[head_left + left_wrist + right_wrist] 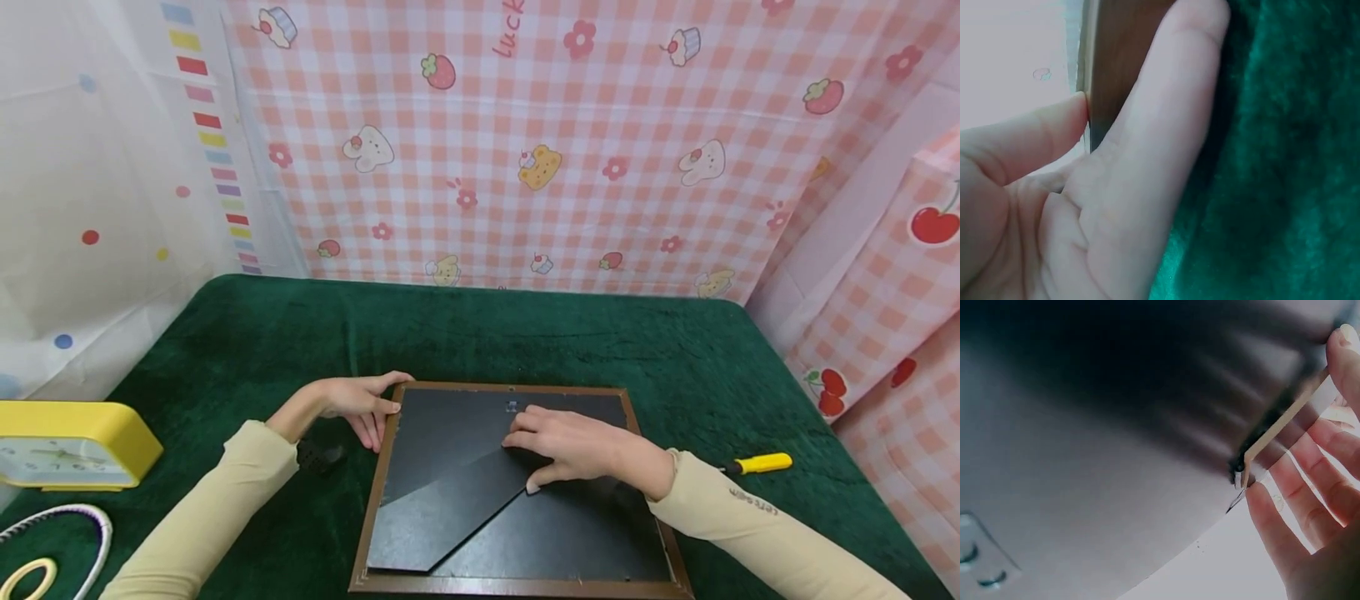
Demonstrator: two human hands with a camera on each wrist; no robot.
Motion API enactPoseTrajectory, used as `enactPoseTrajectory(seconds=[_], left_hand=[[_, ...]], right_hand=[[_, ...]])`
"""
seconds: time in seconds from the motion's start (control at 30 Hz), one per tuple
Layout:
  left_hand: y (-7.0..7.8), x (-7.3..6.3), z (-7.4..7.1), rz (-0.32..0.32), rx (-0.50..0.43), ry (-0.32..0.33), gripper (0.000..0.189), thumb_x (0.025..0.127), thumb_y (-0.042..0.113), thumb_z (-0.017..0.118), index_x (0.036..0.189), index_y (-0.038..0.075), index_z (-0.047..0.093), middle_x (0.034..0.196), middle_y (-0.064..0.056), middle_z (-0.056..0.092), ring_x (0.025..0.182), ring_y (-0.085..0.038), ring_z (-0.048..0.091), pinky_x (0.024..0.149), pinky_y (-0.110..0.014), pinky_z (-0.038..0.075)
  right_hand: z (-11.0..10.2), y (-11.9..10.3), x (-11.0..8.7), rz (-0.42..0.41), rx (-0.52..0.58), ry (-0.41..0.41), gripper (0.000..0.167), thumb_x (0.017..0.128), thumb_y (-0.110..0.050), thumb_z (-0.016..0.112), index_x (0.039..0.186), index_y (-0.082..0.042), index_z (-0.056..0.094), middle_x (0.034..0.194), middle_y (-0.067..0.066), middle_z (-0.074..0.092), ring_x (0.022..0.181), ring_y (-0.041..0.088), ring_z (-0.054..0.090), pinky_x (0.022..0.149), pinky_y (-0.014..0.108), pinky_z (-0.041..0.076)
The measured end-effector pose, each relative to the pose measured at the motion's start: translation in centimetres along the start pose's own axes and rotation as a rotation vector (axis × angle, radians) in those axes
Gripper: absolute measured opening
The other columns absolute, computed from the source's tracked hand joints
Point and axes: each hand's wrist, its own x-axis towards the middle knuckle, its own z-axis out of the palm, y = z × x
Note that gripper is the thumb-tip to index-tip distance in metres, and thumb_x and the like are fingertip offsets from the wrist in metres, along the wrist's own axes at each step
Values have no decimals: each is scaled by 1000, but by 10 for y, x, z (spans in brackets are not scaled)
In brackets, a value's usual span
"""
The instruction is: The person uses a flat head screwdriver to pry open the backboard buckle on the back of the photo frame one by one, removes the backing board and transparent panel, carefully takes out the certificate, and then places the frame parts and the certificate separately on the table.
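The frame (588,529) lies back-up toward the near side of the table (517,333), its stand (442,508) slanting to the frame's near left corner. The right hand (577,447) pinches the stand's upper end, fingers bent. The left hand (356,402), fingers mostly straight, touches the frame's left edge. A screwdriver (763,463) lies toward the table's right edge, a clock (135,442) toward the left.

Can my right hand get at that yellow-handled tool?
Probably yes: the tool lies on the green cloth beside the right sleeve, its handle uncovered, though the right hand is on the frame.
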Motion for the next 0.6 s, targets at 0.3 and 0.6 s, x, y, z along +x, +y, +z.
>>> enactPoseTrajectory(seconds=[0.3, 0.6], left_hand=[[1, -1, 0, -9, 10, 3, 59, 94, 11, 42, 141, 16, 6, 78, -24, 58, 66, -32, 62, 59, -38, 52], [5, -2, -3, -10, 2, -49, 78, 86, 6, 55, 141, 12, 0, 82, -22, 61, 71, -31, 62, 64, -38, 51]], right_hand=[[0, 1, 0, 9, 24, -9, 54, 80, -45, 56, 120, -8, 51, 109, 2, 46, 93, 10, 43, 75, 19, 40], [-2, 1, -3, -22, -35, 41, 54, 80, -45, 57, 119, -7, 52, 107, 2, 47, 90, 10, 42, 73, 18, 40]])
